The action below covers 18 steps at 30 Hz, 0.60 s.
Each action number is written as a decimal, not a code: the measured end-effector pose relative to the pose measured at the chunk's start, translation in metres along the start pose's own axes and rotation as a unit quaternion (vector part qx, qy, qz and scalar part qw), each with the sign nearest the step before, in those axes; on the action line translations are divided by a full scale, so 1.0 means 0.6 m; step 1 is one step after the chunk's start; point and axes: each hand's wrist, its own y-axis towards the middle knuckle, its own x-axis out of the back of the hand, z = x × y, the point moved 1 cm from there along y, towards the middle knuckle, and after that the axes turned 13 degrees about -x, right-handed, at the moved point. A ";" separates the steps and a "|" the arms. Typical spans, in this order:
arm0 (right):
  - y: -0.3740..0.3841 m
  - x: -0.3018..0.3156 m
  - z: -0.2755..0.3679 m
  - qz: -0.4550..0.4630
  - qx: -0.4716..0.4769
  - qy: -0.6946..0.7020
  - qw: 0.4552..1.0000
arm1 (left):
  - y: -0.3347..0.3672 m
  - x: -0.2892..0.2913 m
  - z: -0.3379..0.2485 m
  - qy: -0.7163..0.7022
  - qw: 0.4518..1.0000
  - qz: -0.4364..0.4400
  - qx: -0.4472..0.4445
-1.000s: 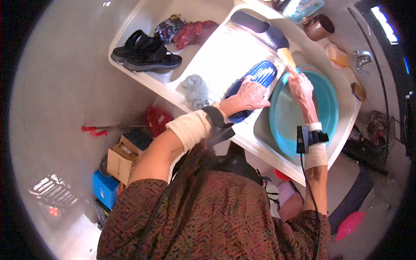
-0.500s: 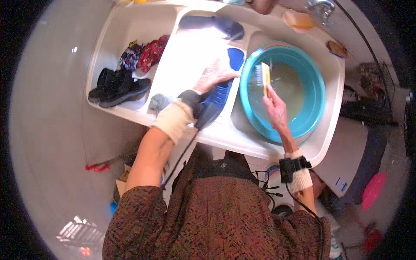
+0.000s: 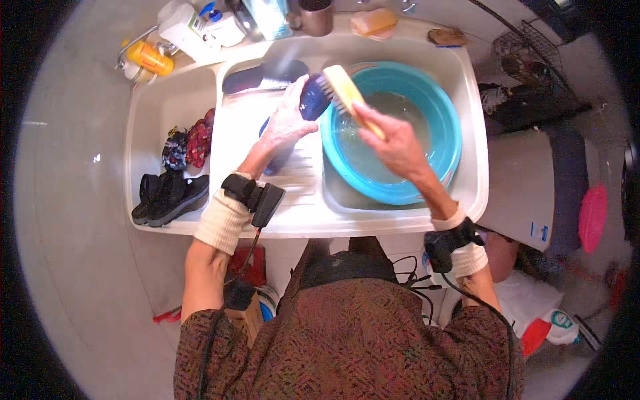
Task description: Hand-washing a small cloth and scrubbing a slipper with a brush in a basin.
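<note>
My left hand grips a dark blue slipper over the white ribbed washboard part of the sink. Fingers and palm hide much of the slipper, whose end sticks out toward the basin. In my right hand is a yellow scrubbing brush with pale bristles. Its bristles meet or nearly meet the slipper's exposed end; motion blurs the contact. Just right of the slipper stands a turquoise basin of cloudy water. A second dark blue slipper lies at the back of the washboard.
Black shoes and a red patterned cloth lie in the left compartment. Along the back edge are a yellow bottle, a pump bottle, a brown mug, a soap bar and another brush.
The brush has moved from over the basin leftward to the slipper's end. My left hand has turned and lifted the slipper's end. The view has shifted, showing more of the back edge.
</note>
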 end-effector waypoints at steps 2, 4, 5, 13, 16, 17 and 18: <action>0.004 0.002 -0.006 0.019 0.007 -0.051 0.998 | 0.002 -0.003 -0.019 0.084 0.994 0.014 -0.070; 0.051 0.016 -0.014 0.026 -0.006 0.022 0.999 | 0.007 -0.009 -0.043 0.079 0.993 0.024 -0.082; 0.059 0.024 -0.017 0.047 -0.040 -0.003 0.998 | 0.007 -0.016 -0.051 0.070 0.987 0.042 -0.136; 0.024 0.001 -0.051 0.116 -0.085 0.059 0.988 | -0.033 -0.020 -0.051 0.183 0.947 0.061 -0.259; 0.026 -0.015 -0.054 0.106 -0.115 0.027 0.987 | -0.072 -0.030 -0.014 0.286 0.889 0.169 -0.314; 0.012 -0.023 -0.050 0.122 -0.125 0.049 0.983 | -0.090 -0.027 0.018 0.315 0.878 0.193 -0.304; -0.008 -0.042 -0.061 0.138 -0.127 0.047 0.981 | -0.115 -0.030 0.043 0.337 0.867 0.218 -0.295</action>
